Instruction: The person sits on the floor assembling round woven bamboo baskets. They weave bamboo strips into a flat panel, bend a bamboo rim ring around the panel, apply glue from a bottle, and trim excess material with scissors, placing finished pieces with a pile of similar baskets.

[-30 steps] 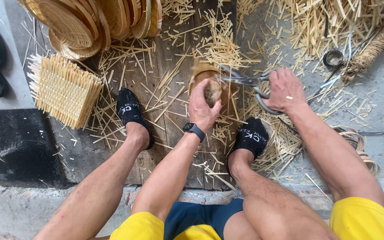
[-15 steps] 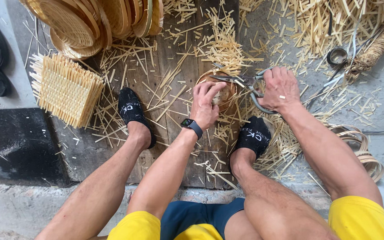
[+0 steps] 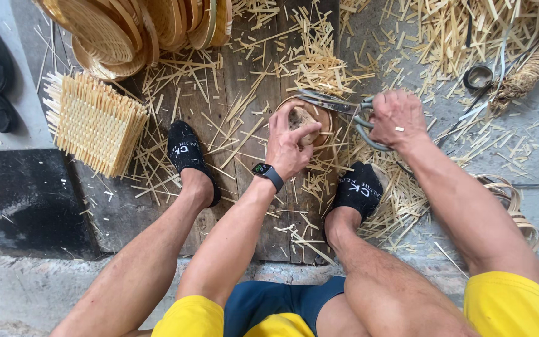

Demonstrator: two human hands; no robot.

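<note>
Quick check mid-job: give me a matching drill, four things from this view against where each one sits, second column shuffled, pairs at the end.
Things:
1. scissors
2. small round basket
3. square woven mat
4. stack of woven trays

Places:
A. top left, on the wooden boards
B. in the right hand
C. in the grip of the left hand
D. left of the left foot, strips sticking out of its edges

Pairs: 1-B, 2-C, 3-D, 4-A
</note>
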